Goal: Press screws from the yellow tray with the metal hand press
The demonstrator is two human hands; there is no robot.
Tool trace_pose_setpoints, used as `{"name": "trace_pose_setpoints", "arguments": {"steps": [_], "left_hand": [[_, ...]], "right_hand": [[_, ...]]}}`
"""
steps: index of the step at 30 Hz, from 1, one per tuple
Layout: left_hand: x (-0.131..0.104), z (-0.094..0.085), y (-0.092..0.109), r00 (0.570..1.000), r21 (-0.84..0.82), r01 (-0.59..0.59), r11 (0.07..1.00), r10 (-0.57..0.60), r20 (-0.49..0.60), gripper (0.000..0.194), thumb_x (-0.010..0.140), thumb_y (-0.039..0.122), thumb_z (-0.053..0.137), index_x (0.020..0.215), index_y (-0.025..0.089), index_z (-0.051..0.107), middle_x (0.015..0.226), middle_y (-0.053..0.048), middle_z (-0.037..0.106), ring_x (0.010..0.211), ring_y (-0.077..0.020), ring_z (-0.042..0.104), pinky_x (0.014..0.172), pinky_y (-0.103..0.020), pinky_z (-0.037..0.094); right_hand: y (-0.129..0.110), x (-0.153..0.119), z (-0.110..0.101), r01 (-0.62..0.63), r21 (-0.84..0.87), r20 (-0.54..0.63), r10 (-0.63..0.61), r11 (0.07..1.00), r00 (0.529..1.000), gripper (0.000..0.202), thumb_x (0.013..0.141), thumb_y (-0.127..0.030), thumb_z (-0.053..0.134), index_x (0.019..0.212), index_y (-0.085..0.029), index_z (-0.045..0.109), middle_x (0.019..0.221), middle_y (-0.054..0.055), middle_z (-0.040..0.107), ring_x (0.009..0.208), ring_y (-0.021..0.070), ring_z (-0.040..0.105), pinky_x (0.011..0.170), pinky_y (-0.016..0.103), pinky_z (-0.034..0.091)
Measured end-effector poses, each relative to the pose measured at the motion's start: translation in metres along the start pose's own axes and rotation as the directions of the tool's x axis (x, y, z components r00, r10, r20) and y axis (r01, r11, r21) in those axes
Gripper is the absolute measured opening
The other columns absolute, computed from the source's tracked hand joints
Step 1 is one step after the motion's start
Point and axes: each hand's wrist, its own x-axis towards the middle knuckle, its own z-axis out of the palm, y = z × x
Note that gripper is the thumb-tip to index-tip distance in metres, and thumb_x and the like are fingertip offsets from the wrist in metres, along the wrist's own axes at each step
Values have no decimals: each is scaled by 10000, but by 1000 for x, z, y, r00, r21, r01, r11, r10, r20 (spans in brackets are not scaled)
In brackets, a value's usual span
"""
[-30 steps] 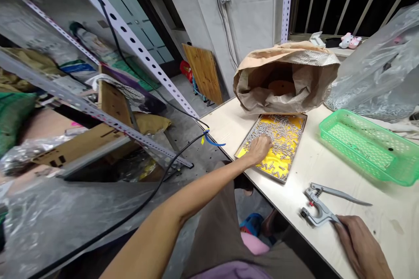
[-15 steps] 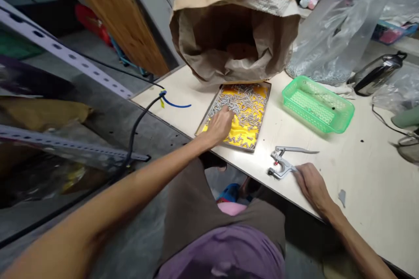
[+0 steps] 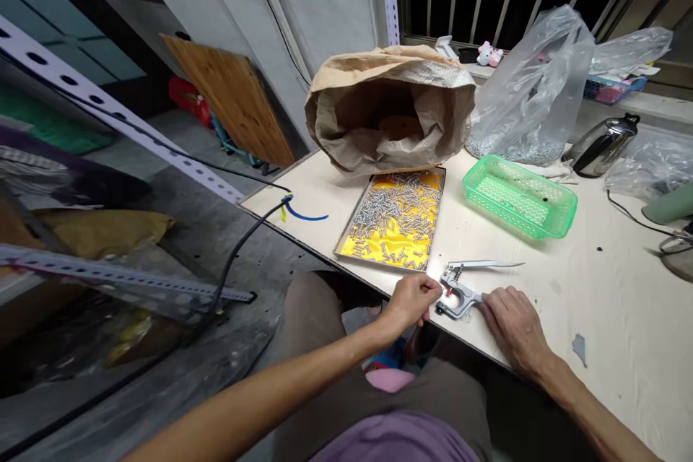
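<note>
My left hand (image 3: 412, 299) is closed in a pinch at the table's front edge, close to the jaw end of the grey metal hand pliers (image 3: 463, 300). Whatever lies between its fingertips is too small to make out. The pliers lie on the table with their handles spread apart, a spring between them and a small red part at the jaw. My right hand (image 3: 515, 321) rests on the table, its fingers closed over the end of the lower handle. Left of the pliers, a shallow tray (image 3: 340, 244) with a yellow lining holds many small silvery metal pieces (image 3: 398, 206).
A large open paper sack (image 3: 390, 108) lies behind the tray. To its right are a green plastic basket (image 3: 520, 195), a clear plastic bag (image 3: 533, 97) with small metal pieces and a shiny flask (image 3: 605, 144). A black cable (image 3: 230, 260) hangs at the left edge.
My left hand has left the metal pieces in the tray and come right and toward me, beside the pliers' jaw. My right hand stays at the handle. The view has tilted up.
</note>
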Motion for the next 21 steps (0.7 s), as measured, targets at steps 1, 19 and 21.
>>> {"name": "trace_pose_setpoints", "arguments": {"steps": [1, 19, 21], "left_hand": [[1, 2, -3, 1000, 5, 4, 1000, -4, -17, 95, 804, 173, 533, 751, 121, 593, 406, 86, 443, 324, -55, 418, 320, -138, 325], [6, 8, 4, 976, 235, 216, 948, -215, -32, 134, 800, 209, 560, 684, 141, 560, 395, 100, 392, 277, -51, 347, 301, -163, 226], [6, 6, 5, 979, 248, 197, 948, -202, -7, 139, 790, 190, 555, 659, 143, 544, 393, 103, 390, 275, -46, 356, 304, -153, 232]], "right_hand": [[-1, 1, 0, 9, -1, 7, -9, 1000, 1000, 216, 953, -194, 419, 781, -171, 548, 693, 29, 532, 666, 162, 406, 645, 299, 287], [-3, -6, 7, -107, 33, 234, 96, 994, 968, 180, 943, -183, 399, 811, -191, 521, 746, 8, 544, 656, 132, 473, 540, 274, 258], [-4, -5, 7, -130, 25, 293, 117, 991, 949, 170, 945, -191, 395, 820, -196, 509, 753, 8, 538, 657, 134, 479, 533, 274, 247]]}}
